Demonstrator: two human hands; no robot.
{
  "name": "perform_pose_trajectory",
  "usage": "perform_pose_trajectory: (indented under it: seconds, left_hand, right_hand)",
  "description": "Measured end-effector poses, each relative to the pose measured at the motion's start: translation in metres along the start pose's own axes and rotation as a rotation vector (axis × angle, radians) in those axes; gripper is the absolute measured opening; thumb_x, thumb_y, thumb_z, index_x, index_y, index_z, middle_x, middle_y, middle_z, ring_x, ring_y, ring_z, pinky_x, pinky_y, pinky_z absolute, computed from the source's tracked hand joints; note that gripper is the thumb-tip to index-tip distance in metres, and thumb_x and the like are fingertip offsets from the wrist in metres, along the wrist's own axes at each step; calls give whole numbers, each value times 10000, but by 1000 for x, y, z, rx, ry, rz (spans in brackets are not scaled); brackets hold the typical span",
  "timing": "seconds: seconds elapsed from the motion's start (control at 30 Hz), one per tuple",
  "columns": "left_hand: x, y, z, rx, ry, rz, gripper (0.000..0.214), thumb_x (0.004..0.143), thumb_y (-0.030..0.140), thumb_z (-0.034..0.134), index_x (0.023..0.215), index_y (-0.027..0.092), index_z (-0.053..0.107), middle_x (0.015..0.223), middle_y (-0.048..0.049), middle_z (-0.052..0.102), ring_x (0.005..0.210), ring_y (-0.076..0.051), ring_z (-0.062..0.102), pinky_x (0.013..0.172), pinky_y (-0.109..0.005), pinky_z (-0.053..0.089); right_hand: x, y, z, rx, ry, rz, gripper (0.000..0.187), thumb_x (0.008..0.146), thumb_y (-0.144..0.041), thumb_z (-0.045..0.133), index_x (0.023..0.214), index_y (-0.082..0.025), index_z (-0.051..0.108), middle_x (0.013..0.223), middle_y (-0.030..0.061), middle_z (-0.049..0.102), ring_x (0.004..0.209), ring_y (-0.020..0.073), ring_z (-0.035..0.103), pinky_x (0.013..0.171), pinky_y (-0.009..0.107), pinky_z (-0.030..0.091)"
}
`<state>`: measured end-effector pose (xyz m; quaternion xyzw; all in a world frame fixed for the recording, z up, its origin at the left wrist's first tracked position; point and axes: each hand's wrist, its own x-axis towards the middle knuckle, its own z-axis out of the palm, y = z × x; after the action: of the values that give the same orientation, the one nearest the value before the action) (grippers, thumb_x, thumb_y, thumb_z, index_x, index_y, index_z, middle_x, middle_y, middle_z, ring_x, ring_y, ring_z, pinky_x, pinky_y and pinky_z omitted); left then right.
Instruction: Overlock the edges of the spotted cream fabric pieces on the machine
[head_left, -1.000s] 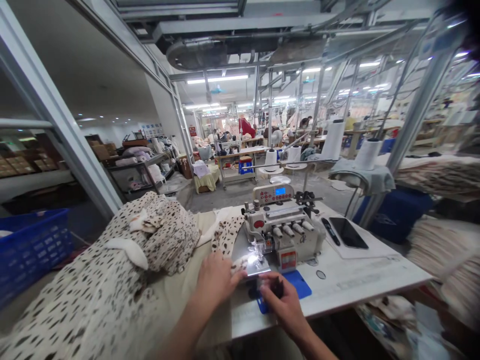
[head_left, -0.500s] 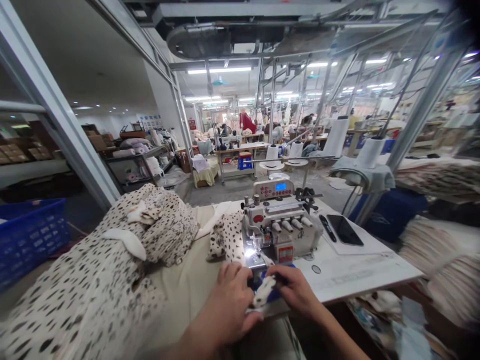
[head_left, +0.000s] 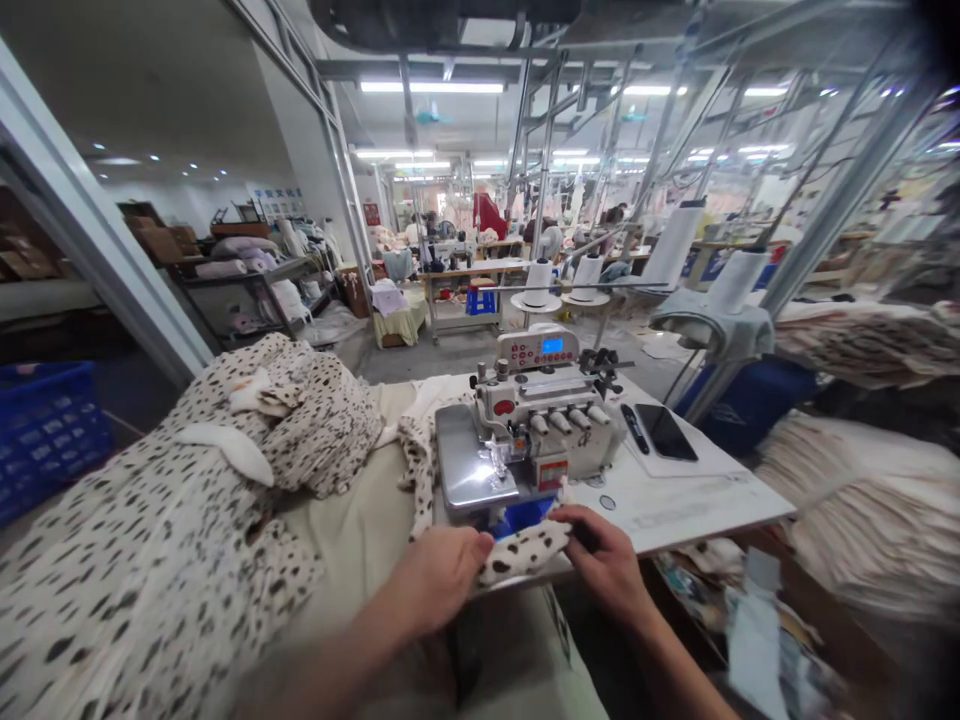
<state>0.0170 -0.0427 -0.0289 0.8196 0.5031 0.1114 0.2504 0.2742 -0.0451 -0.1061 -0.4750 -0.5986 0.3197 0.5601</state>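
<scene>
Between my two hands a piece of spotted fabric (head_left: pixel 525 556) is stretched along the front edge of the machine table. My left hand (head_left: pixel 444 572) is closed on its left end, thumb on top. The fingers of my right hand (head_left: pixel 600 552) pinch its right end. Just beyond stands an overlock sewing machine (head_left: pixel 559 415) with a lit blue display; its metal plate (head_left: pixel 476 465) is bare. More of the spotted cloth hangs to the left of that plate. A large heap of spotted fabric (head_left: pixel 202 510) lies at my left, with a white curved piece (head_left: pixel 229 452) on it.
A phone (head_left: pixel 666 432) and a black pen (head_left: pixel 634 428) lie on the white tabletop (head_left: pixel 697 500) at right. White thread cones (head_left: pixel 538 283) stand behind the machine. A blue basket (head_left: pixel 49 440) is at far left; stacked cloth (head_left: pixel 862 510) and a scrap box (head_left: pixel 810 620) are at right.
The fabric has come off the metal plate toward me and is now drawn out between my hands, which have moved apart. The view has tilted down and shifted right.
</scene>
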Motion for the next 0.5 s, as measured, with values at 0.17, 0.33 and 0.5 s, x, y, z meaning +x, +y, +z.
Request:
perform_pose_trajectory:
  seconds: [0.17,0.33,0.5]
  left_hand:
    - [-18,-5,-4,-316,-2,4,254,907,394,559,825,190,686,817,-5,690,786,-159,609,707,-247,425]
    - [-35,-3,-3,-380,124,101,257,889,408,615,804,184,705,812,-31,693,805,-170,607,751,-264,431]
    - [-44,-5,-3,-466,122,104,235,871,381,645,787,170,706,743,-24,691,694,-140,598,665,-239,425]
  right_hand:
    - [-26,-16,2,301,39,208,194,727,-278,784,898,-198,738,994,98,756,944,275,683,806,340,524]
    - [-36,-31,10,575,49,426,379,734,-358,825,1061,-213,698,853,35,725,556,125,579,509,228,434]
    - [-32,-51,9,564,-56,507,730,659,-321,890,1321,-232,595,802,3,704,693,184,641,675,294,493]
